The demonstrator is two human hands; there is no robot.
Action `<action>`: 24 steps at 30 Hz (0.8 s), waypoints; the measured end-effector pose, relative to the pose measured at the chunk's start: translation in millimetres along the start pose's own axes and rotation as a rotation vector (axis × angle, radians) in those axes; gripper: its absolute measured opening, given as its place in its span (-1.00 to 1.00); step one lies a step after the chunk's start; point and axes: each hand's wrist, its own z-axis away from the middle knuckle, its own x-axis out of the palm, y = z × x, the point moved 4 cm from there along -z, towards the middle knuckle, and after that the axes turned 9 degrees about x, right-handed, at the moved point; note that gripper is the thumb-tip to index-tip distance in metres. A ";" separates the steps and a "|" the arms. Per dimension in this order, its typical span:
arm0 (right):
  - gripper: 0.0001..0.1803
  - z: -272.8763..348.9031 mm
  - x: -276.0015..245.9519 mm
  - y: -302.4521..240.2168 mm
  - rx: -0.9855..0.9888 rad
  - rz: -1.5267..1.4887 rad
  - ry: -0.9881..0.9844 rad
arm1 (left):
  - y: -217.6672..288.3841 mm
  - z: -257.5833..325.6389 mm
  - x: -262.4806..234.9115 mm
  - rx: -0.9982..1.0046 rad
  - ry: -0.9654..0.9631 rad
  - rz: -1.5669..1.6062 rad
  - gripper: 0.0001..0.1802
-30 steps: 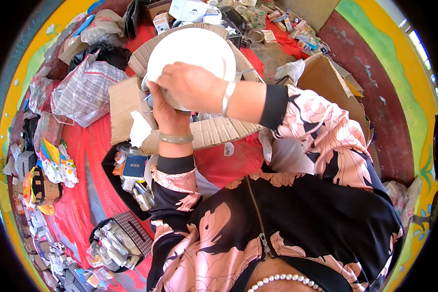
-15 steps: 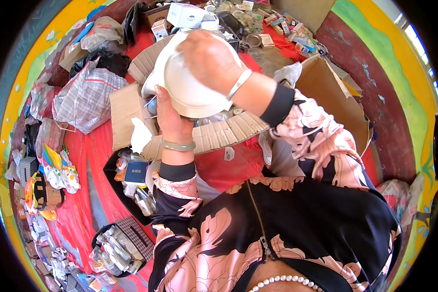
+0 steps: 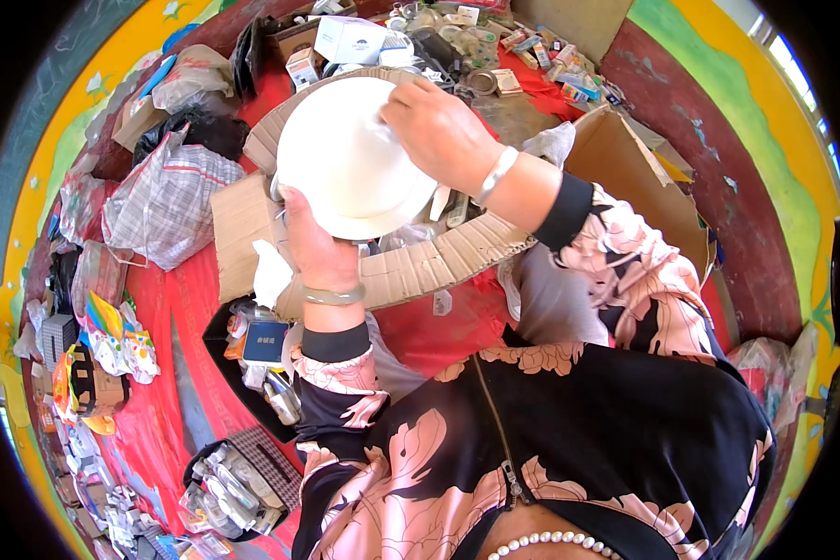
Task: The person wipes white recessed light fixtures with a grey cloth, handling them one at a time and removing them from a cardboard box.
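Observation:
A round white bowl-like piece (image 3: 341, 154) is held up over an open cardboard box (image 3: 429, 269), its broad smooth face toward me. My left hand (image 3: 319, 245) grips its lower left edge, the thumb lying along the near side. Against the upper right of that white surface, my right hand (image 3: 443, 133) is closed with its fingertips bunched together. Whatever those fingers may pinch is hidden. Partly covered by the white piece, mixed small items show inside the box.
Left of the box lies a stuffed plaid bag (image 3: 173, 196). A dark bin (image 3: 229, 350) with a blue booklet (image 3: 264, 342) and a checkered basket (image 3: 261, 457) of bottles stand at lower left. Another cardboard box (image 3: 630, 177) is at right. Small packages (image 3: 555, 61) lie at the back.
My right hand has moved right, from across the middle of the white piece to its upper right edge. The left hand and the white piece have shifted slightly left and down.

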 end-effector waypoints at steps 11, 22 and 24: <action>-0.72 36.8 8.7 -64.9 -0.233 -0.232 -0.229 | 2.7 -3.1 -12.4 0.030 0.062 -0.023 -0.27; -0.72 -21.9 -17.2 -13.3 0.026 -0.071 0.257 | -9.9 5.8 4.6 0.013 -0.042 -0.076 -0.27; -0.68 -30.1 -0.3 -25.6 0.019 -0.094 0.300 | -7.1 6.5 5.1 0.036 -0.031 -0.145 -0.30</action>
